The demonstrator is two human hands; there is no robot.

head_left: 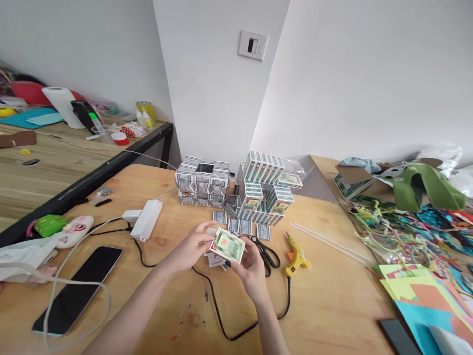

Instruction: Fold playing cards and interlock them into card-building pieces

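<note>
A small green and white card box is held between both hands above the table. My left hand pinches its upper left corner, fingers together. My right hand grips its right side, with the thumb at the lower edge. Beneath the box, a few playing cards lie partly hidden. Behind the hands, several patterned cards lie flat before a stack of green card boxes and a grey patterned card structure. Black-handled scissors rest just right of my right hand.
A yellow glue gun with a black cable and clear sticks lie to the right. On the left are a phone, white cables and a power strip. Coloured paper and craft materials fill the far right.
</note>
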